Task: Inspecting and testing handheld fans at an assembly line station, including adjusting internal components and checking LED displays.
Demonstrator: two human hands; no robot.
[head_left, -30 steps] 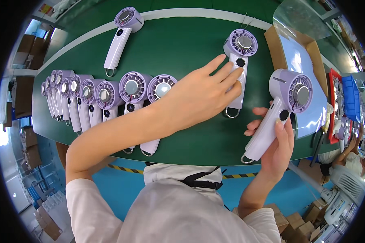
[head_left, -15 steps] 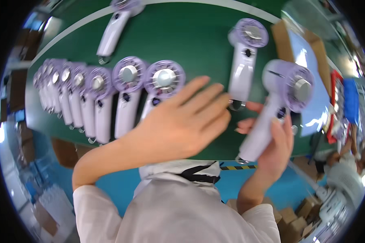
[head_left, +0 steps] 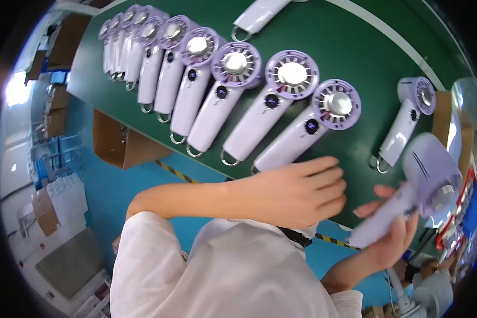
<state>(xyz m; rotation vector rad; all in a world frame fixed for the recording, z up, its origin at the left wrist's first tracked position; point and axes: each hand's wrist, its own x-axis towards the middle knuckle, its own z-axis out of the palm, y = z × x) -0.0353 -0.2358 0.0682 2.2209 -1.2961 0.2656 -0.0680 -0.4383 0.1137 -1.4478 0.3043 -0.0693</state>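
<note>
My right hand (head_left: 395,241) grips a light purple handheld fan (head_left: 434,172) by its handle, the round head tilted up and away to the right. My left hand (head_left: 305,193) is back-up at the table's near edge, fingers loosely stretched, with nothing visible in it; the palm is hidden. Just beyond it lies the nearest fan (head_left: 294,143) of a slanting row, its handle end close to my wrist. Further left in that row are several matching fans, such as this one (head_left: 257,124), with silver centres, dark oval displays and metal loops.
On the green table (head_left: 350,50), a separate fan (head_left: 400,130) lies at the right, and another fan (head_left: 262,15) at the far edge is partly cut off. An open carton (head_left: 442,119) stands at the far right. Below the table's left edge sits a brown box (head_left: 108,140).
The view has swung, so the row now appears further right and slanted. My right hand still holds the fan, now turned more sideways. My left hand appears lower and nearer the table edge.
</note>
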